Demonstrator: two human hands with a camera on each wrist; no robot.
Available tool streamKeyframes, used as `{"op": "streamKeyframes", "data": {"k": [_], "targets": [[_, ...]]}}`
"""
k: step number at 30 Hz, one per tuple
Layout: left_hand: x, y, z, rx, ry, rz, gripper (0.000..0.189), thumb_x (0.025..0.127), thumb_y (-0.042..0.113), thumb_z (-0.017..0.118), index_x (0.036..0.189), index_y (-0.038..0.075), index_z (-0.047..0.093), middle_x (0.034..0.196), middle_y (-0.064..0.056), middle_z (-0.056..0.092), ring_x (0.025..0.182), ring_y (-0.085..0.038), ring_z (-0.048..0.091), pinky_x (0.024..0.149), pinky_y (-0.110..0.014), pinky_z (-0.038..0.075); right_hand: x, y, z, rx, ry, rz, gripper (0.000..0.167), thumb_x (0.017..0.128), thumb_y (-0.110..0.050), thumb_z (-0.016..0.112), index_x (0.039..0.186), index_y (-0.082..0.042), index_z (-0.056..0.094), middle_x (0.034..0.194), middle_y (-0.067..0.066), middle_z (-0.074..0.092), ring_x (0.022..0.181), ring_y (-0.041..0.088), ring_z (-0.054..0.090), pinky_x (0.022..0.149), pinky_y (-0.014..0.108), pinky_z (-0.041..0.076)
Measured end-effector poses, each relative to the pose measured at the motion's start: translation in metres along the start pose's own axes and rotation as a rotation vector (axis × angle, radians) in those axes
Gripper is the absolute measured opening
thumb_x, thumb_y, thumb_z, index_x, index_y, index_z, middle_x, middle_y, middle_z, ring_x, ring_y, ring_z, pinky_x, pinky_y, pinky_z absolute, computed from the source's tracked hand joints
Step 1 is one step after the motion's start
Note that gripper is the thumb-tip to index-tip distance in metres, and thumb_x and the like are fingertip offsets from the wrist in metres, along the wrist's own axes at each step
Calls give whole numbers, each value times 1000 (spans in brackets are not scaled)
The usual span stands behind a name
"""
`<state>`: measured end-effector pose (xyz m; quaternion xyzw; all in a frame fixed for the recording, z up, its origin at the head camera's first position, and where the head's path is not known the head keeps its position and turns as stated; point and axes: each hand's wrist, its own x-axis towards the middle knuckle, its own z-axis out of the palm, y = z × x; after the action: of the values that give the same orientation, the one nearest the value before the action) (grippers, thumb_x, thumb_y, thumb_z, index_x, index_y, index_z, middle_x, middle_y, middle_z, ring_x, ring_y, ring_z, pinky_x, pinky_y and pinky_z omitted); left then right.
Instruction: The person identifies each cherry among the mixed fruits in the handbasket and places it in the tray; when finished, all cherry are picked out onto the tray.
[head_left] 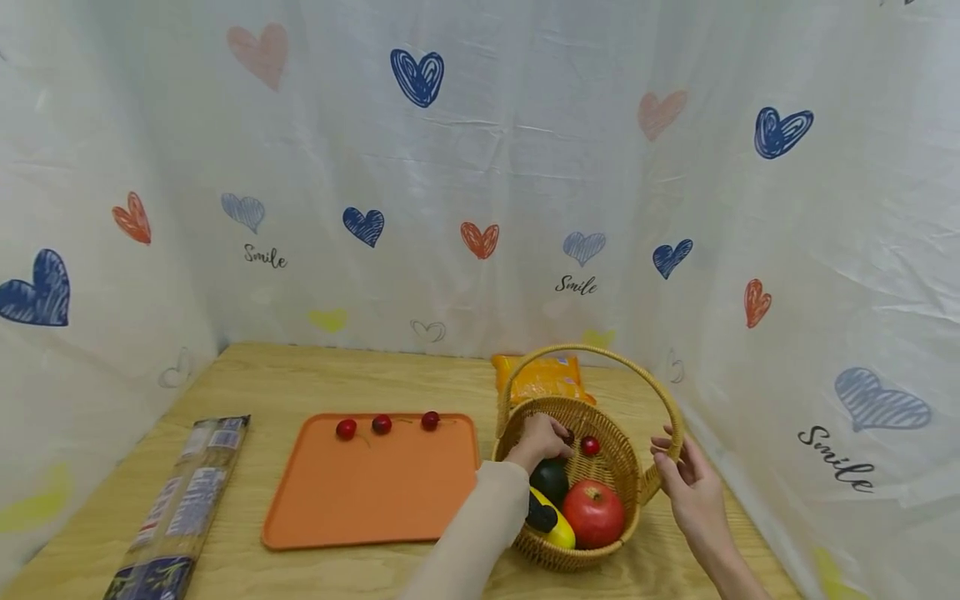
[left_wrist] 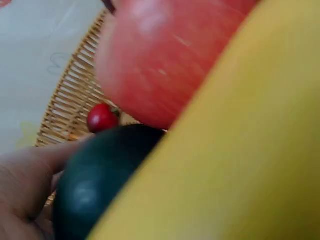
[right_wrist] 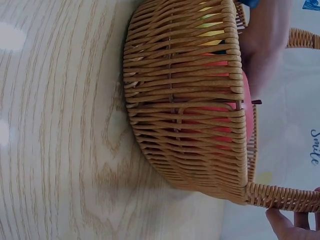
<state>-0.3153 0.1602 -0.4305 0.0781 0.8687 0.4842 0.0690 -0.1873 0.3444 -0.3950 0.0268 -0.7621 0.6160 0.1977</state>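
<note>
A wicker basket (head_left: 630,517) with a tall arched handle (head_left: 592,352) stands on the table. Inside it my left hand (head_left: 538,439) reaches down, fingers bent, beside a dark cherry (head_left: 568,437) at the fingertips; whether they pinch it is unclear. Another cherry (head_left: 590,446) lies near the basket's far wall. A dark green rounded fruit (left_wrist: 107,175), a large red apple (left_wrist: 165,55) and a smooth yellow piece (left_wrist: 240,135) with a black end fill the near side. My right hand (head_left: 693,492) holds the handle's right side between thumb and fingers.
Left of the basket lies an orange tray (head_left: 375,500) with three stemmed cherries (head_left: 382,424) along its far edge. A long clear packet (head_left: 183,508) rests at the table's left. Behind the basket is an orange packet (head_left: 536,377); a heart-printed curtain (head_left: 427,167) encloses the table.
</note>
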Motion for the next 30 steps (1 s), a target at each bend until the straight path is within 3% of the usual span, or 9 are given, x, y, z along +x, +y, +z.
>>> {"op": "streamKeyframes", "data": {"k": [3, 8, 15, 22, 26, 30], "targets": [[-2, -9, -1, 80, 0, -28, 20, 65, 10, 87, 81, 9, 75, 95, -10, 62, 95, -29, 58, 78, -33, 51, -1, 1, 4, -4, -8, -1, 42, 97, -13, 53, 137, -6, 42, 111, -8, 56, 104, 1, 55, 76, 18, 50], [-2, -9, -4, 92, -1, -28, 19, 64, 9, 88, 80, 11, 76, 101, -14, 61, 102, -31, 55, 82, -35, 49, -1, 1, 6, 9, -9, 1, 40, 98, -13, 53, 136, -9, 42, 111, -10, 57, 104, -1, 54, 76, 17, 50], [-3, 6, -8, 9, -25, 90, 22, 71, 7, 83, 91, 8, 74, 85, 0, 64, 86, -19, 59, 67, -27, 50, 0, 1, 0, 12, -11, -3, 40, 98, -13, 52, 137, -11, 42, 112, -10, 56, 105, -2, 54, 76, 16, 50], [-20, 12, -29, -62, -87, 211, 25, 75, 14, 81, 98, 9, 73, 90, 3, 67, 81, -8, 59, 72, -23, 49, -1, 2, -3, 51, -13, -24, 43, 98, -11, 52, 139, -10, 41, 112, -10, 56, 104, -3, 54, 75, 16, 50], [-31, 9, -43, -93, -136, 221, 25, 75, 14, 81, 98, 10, 73, 89, 4, 67, 81, -6, 59, 69, -23, 49, -3, 2, -3, 89, -21, -15, 42, 98, -11, 51, 138, -12, 41, 112, -12, 56, 103, -5, 54, 75, 15, 50], [-39, 3, -58, -123, -138, 214, 25, 76, 12, 80, 99, 10, 73, 90, 5, 67, 81, -7, 59, 66, -23, 49, -1, 2, 0, 75, -31, -5, 41, 98, -13, 52, 137, -15, 42, 111, -16, 56, 103, -7, 54, 74, 15, 49]]}}
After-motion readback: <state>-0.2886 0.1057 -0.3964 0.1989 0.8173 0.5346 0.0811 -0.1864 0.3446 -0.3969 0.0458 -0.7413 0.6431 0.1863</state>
